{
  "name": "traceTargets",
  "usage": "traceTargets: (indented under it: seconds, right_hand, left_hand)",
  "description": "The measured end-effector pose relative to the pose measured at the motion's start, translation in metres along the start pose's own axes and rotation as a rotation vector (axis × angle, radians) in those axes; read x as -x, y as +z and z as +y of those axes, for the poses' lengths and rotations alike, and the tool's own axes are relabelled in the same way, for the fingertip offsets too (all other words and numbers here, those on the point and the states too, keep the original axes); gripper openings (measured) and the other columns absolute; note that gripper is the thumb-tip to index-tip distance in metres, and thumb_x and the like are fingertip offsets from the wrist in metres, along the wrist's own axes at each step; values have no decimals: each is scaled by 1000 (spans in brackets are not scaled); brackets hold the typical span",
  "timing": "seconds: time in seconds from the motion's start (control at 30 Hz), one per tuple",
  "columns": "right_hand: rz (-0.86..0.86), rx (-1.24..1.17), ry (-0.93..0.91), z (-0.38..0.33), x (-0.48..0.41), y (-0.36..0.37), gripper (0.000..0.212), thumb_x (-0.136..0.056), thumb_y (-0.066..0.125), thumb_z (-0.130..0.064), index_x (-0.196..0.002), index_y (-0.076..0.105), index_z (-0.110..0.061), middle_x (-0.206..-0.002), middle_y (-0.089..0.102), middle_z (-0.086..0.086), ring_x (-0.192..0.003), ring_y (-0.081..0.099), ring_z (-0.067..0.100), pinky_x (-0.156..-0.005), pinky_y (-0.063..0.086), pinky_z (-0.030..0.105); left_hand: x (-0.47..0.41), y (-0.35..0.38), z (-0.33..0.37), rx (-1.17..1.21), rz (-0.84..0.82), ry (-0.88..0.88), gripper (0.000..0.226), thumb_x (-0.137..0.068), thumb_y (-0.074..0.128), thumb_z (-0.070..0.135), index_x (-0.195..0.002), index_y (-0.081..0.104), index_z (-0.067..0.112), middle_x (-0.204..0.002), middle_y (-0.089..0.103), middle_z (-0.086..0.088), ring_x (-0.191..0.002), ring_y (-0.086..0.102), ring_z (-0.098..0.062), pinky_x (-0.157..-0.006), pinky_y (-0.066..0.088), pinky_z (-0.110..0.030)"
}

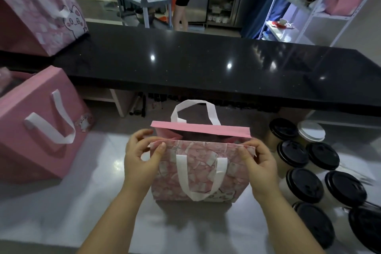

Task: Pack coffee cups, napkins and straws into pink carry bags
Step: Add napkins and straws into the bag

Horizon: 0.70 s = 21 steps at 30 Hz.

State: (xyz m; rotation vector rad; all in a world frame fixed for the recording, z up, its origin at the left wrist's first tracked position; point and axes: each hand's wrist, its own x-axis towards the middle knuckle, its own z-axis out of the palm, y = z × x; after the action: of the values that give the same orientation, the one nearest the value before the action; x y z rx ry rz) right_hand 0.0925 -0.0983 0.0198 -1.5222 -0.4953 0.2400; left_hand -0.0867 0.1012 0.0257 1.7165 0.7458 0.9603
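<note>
The left hand (142, 156) and right hand (257, 161) each pinch an end of the near rim of the pink carry bag (198, 173) standing mid-counter, seemingly spreading its mouth to admit the lidded coffee cups (305, 185) clustered just right.

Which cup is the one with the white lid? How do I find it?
Look at the cluster of cups right of the pink bag that both hands hold open. At the cluster's far edge, nearest the black counter, stands the white-lidded cup; all its neighbours wear black lids.
</note>
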Motion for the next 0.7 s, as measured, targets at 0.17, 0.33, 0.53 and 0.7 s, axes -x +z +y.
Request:
traceTargets:
  seconds: [0.17,0.33,0.53,0.7]
  right_hand:
    - [-273,-107,117,-4,-33,-12,27,-81,67,-19,-108,69,-15,-144,51,-9,-137,42,19,-105,43,45]
    - [-64,-106,125,-1,-35,-2,14,-83,71,-9,-81,72,-23,-83,72,-1,-84,65,24,-73,58,33]
    - [-23,13,-172,2,-36,-3,48,-79,70,12,-105,51,-23,-94,67,-5,-92,65,10,-81,54,23]
    - [-317,571,-701,-4,-46,-25,23,-77,79,-6,-97,71,-15,-118,60,-5,-111,55,13,-96,46,23]
  left_hand:
    - [-24,-8,-3,222,-197,-93,8,-75,79,18,-79,79,24,-137,53,23,-137,40,-14,-97,48,-37]
    - [-27,-6,-8,284,-75,-172,34,-78,73,0,-78,79,33,-97,75,8,-101,66,-8,-74,57,-21]
    - [-26,-14,-2,230,-87,-125,47,-74,75,-9,-86,60,35,-85,70,2,-82,67,-14,-70,56,-22]
    - [-21,-23,19,-344,-166,307,36,-73,75,-2,-83,70,32,-98,67,17,-98,62,-7,-86,50,-21]
